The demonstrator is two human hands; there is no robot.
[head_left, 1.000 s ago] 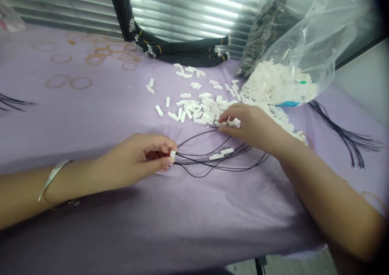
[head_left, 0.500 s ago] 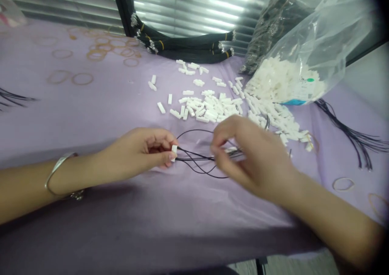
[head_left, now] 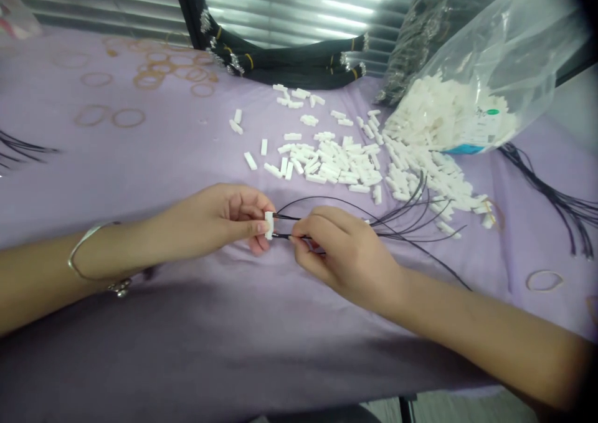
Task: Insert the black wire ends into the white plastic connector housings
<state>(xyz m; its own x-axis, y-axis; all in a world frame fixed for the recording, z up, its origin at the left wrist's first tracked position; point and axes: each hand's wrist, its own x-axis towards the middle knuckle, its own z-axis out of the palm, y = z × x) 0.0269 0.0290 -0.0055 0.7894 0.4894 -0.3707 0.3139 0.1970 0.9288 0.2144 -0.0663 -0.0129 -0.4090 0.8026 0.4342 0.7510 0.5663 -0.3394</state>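
Between the thumb and fingers of my left hand [head_left: 240, 220] is a small white connector housing [head_left: 270, 225], held upright on edge. Several thin black wires [head_left: 408, 214] run from its right side, pass under my right hand and fan out over the cloth. My right hand [head_left: 346, 245] is closed, its thumb and index finger pinching a black wire just right of the housing. The wire's end at the housing is too small to make out clearly.
Loose white connector housings [head_left: 331, 158] lie piled beyond my hands, spilling from a clear plastic bag [head_left: 514, 93]. Bundled black wires [head_left: 289, 68] rest at the back. Rubber bands [head_left: 161, 71] lie back left, more black wires [head_left: 551, 192] at right. A purple cloth [head_left: 187, 323] covers the table.
My right hand has moved left, closer to the housing, and now pinches a wire there. The wires' free ends now show to its right. My left hand still holds the housing.
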